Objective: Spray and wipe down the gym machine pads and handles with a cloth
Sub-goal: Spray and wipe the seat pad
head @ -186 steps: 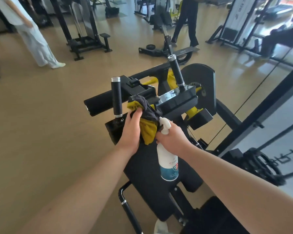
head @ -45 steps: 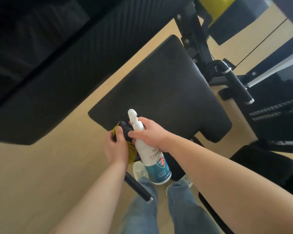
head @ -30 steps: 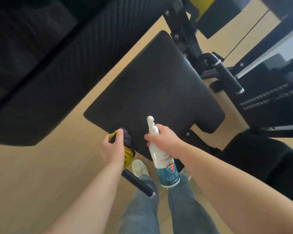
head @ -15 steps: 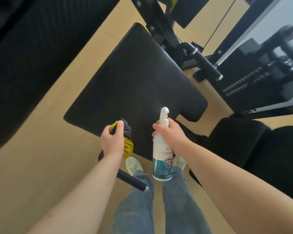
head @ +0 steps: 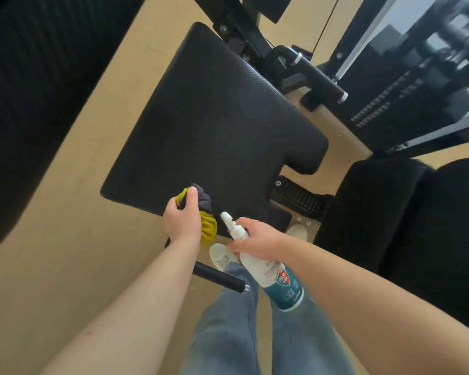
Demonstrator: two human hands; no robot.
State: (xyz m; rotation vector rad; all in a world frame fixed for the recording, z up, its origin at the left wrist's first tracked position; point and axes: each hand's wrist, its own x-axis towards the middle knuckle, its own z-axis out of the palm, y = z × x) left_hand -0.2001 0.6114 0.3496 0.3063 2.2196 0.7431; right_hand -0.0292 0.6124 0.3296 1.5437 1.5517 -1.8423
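A wide black seat pad (head: 217,123) fills the middle of the view below me. My left hand (head: 183,220) grips a bunched yellow and grey cloth (head: 207,226) against the pad's near edge. My right hand (head: 257,238) holds a white spray bottle (head: 271,269) with a teal label, tilted so its nozzle points up-left toward the cloth. A black handle (head: 318,75) with silver rings juts out beyond the pad's far right corner. Another black handle (head: 218,277) pokes out under my left forearm.
A large black back pad (head: 35,90) looms at upper left. More black pads (head: 406,228) stand at right, with a weight stack (head: 406,90) and frame behind them. My jeans and white shoes (head: 222,257) stand on the wooden floor (head: 65,266).
The spray bottle has tipped from upright to leaning left, its nozzle now lower and closer to the cloth. The view has shifted slightly; the left hand stays at the pad's edge.
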